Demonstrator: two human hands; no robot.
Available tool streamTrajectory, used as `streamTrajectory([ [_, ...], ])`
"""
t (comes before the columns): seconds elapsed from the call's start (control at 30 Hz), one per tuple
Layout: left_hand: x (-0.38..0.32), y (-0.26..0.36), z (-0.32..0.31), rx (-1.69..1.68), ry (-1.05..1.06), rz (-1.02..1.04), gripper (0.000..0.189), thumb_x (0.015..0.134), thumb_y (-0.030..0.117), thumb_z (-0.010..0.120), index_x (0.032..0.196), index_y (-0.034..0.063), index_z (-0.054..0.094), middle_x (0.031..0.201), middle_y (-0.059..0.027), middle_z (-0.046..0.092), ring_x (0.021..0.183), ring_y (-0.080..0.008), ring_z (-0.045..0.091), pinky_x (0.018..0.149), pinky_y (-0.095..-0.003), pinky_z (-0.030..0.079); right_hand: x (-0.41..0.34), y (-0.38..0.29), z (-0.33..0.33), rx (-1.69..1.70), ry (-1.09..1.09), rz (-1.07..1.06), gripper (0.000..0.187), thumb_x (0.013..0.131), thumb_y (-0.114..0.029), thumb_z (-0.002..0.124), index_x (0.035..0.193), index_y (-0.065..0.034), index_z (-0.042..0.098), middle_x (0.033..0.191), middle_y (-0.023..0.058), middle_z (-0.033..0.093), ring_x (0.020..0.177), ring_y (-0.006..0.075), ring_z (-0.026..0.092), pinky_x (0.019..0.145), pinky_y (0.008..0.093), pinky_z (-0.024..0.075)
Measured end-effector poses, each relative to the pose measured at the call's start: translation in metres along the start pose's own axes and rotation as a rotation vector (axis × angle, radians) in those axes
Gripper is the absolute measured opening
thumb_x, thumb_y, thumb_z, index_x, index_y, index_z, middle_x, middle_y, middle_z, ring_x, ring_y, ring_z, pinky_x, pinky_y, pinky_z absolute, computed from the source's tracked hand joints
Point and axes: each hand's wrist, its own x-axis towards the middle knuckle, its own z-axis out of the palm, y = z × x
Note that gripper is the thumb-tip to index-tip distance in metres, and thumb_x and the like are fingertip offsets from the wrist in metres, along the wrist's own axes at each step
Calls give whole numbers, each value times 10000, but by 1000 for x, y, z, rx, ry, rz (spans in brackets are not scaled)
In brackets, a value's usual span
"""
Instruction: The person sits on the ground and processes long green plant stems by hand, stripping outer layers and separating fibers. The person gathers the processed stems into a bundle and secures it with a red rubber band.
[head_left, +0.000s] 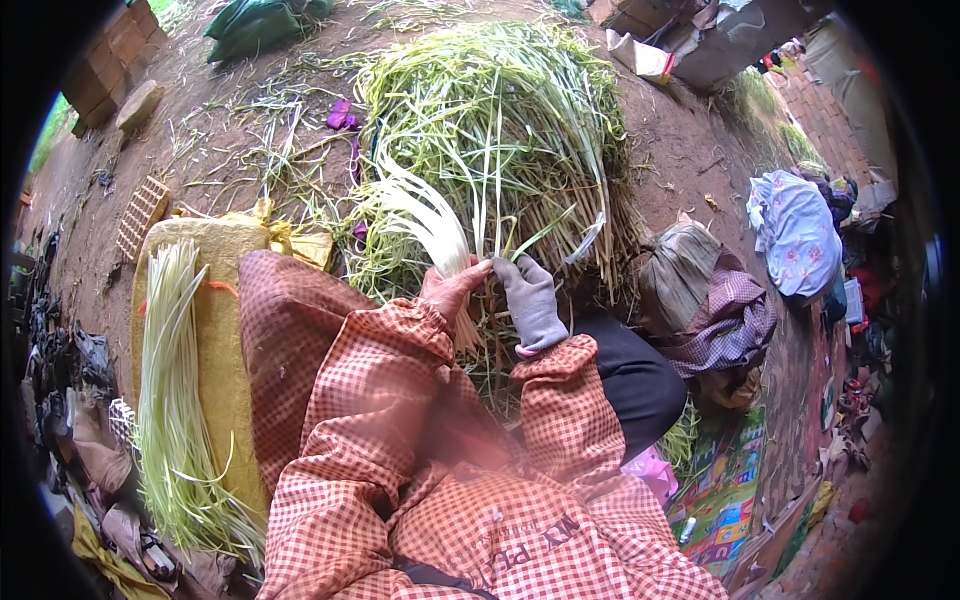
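My bare left hand (453, 289) is closed around a bundle of pale, peeled stalks (431, 221), whose white ends fan up and to the left. Close beside it, my right hand (529, 300) wears a grey knit glove, its thumb and forefinger pinched on a thin green stalk (497, 172) near the left thumb. Beyond both hands lies a large heap of green leafy stalks (495, 112), browner at its lower right. At the left, a long bunch of pale green stalks (169, 360) rests on a yellow cloth-covered pad (225, 390).
A plastic crate piece (142, 217) and scattered leaves lie on the dirt floor at the left. A tied sack (679, 270) with checked cloth (724, 322) stands at the right, near a flowered cloth bundle (795, 232). A green bag (259, 26) lies at the top left.
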Motion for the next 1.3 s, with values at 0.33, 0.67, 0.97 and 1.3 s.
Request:
streamTrajectory([
  [0.33,10,60,-24,-96,351,71,164,812,212,708,853,95,599,667,-23,620,496,-118,561,347,-254,431,-53,29,-49,-1099,-154,-65,314,894,-363,496,887,-59,577,877,172,642,861,359,611,751,438,483],
  [0.67,-11,87,-19,-98,161,138,184,824,186,694,924,71,591,729,-55,651,567,-136,629,365,-246,453,-56,20,-74,-1129,-241,18,355,925,-364,477,1055,-57,599,1015,205,631,948,366,606,832,407,481],
  [0.97,-20,76,-9,-227,-57,35,189,824,156,683,972,73,602,793,-49,660,652,-121,637,405,-232,440,-52,-18,0,12,-269,-150,214,906,-142,580,1053,6,625,810,3,622,733,55,544,651,209,452],
  [1.3,-8,56,-19,-197,-121,57,227,850,101,613,1068,65,559,905,-80,654,770,-159,637,451,-267,467,-51,-15,2,240,118,-132,93,835,-122,647,876,-42,624,690,-11,610,544,26,524,462,160,382],
])
